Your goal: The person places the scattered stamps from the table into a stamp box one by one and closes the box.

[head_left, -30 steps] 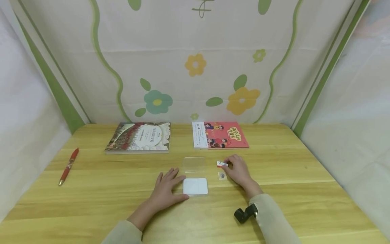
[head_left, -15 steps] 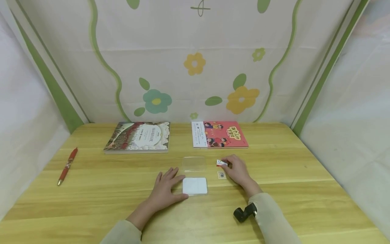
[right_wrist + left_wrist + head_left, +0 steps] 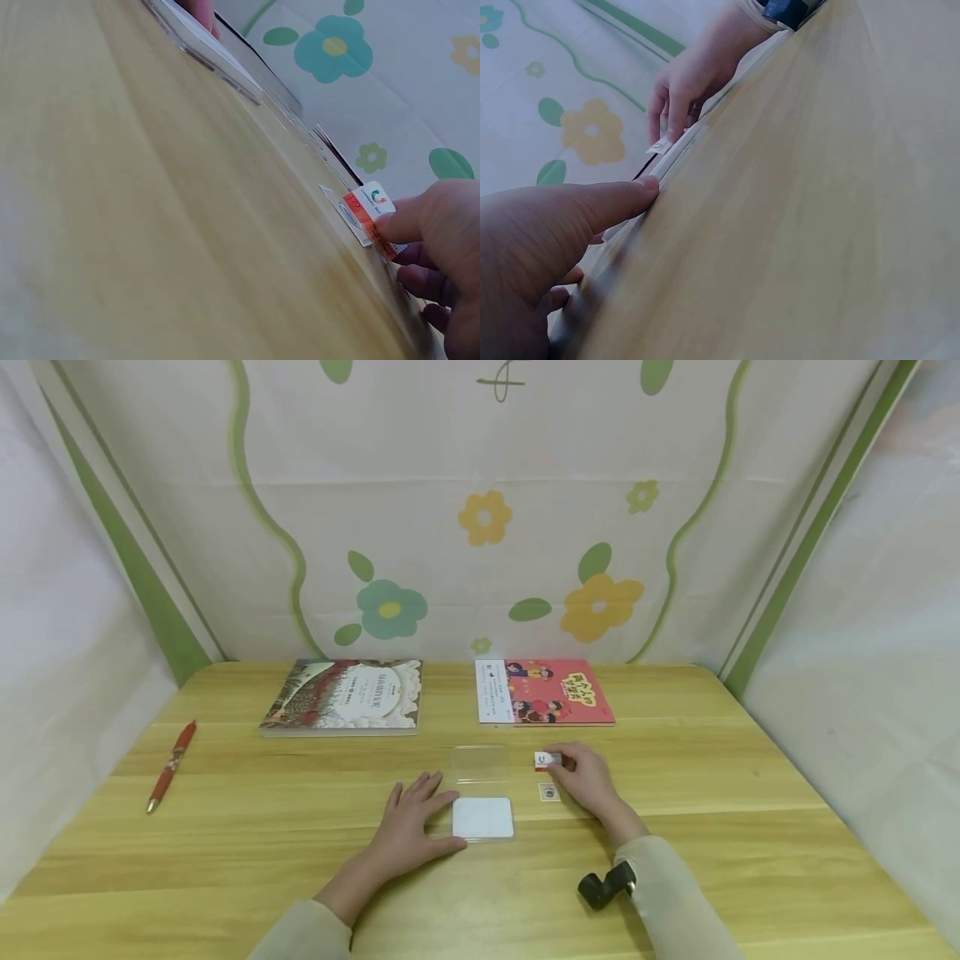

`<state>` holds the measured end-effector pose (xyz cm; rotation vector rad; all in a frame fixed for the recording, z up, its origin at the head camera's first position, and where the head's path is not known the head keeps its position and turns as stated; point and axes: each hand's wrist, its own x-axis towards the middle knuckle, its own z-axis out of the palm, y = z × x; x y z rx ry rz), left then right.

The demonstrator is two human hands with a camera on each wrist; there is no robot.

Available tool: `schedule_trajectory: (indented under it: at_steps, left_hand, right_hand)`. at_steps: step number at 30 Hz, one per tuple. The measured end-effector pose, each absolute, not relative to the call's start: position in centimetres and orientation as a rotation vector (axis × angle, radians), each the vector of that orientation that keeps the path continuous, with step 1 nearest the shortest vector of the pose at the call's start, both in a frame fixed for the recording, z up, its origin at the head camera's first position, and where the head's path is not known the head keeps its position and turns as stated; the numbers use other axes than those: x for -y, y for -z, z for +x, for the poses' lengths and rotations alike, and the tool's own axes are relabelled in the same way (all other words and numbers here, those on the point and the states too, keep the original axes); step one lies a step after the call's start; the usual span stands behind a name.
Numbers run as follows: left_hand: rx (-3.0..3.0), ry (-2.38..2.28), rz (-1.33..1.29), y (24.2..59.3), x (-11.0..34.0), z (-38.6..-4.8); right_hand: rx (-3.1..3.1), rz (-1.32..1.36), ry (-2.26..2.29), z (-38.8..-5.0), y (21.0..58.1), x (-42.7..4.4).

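Note:
My right hand (image 3: 587, 779) pinches a small red-and-white stamp (image 3: 369, 210) between thumb and fingers. It holds the stamp just above the table, with the printed face partly covered by the thumb. Nearer to me, a second stamp (image 3: 549, 792) with a pale border lies flat. To the left is a shallow clear plastic case (image 3: 491, 840) with a white insert (image 3: 482, 817). The spread left hand (image 3: 408, 829) rests beside it, index fingertip at the far left corner and thumb at the near left corner. A clear lid (image 3: 480, 763) lies just beyond the case.
At the back of the wooden table (image 3: 247, 860) lie a book with a floral cover (image 3: 341, 696) and a red book (image 3: 558, 692). A red pen (image 3: 171, 767) is far left. Flower-printed cloth (image 3: 442, 560) rises behind the table.
The stamp in my right hand has turned slightly, its face now lying more level in the head view. My left hand and the case have stayed in place.

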<state>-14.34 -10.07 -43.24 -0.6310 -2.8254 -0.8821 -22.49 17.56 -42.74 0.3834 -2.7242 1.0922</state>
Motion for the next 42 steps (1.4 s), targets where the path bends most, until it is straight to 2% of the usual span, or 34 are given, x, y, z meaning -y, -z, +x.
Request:
schedule_trajectory:
  at_steps: [10,14,19,23,26,32,42]
  left_hand:
    - [2.825,0.892,-0.623,43.2,10.1,-14.3]
    - [2.823,0.899,-0.613,43.2,10.0,-14.4]
    - [2.823,0.882,-0.606,43.3,9.9,-14.4]
    - [2.824,0.877,-0.61,43.2,9.8,-14.3]
    - [2.825,0.875,-0.605,43.2,9.9,-14.3]
    - [2.822,0.865,-0.602,43.2,9.9,-14.3]
    - [2.825,0.87,-0.613,43.3,10.0,-14.3]
  right_hand:
    - [2.709,0.245,-1.34,-22.0,41.4,-16.2]
    - [2.677,0.317,-1.536,-20.8,40.4,-14.2]
    - [2.709,0.539,-1.635,-18.3,39.1,-11.5]
    - [2.709,0.683,-1.627,-17.3,39.1,-10.3]
    - [2.727,0.735,-1.589,-17.6,40.7,-10.1]
    - [2.735,0.775,-1.475,-17.5,42.4,-9.6]
    - [2.701,0.774,-1.216,-16.9,42.6,-9.0]
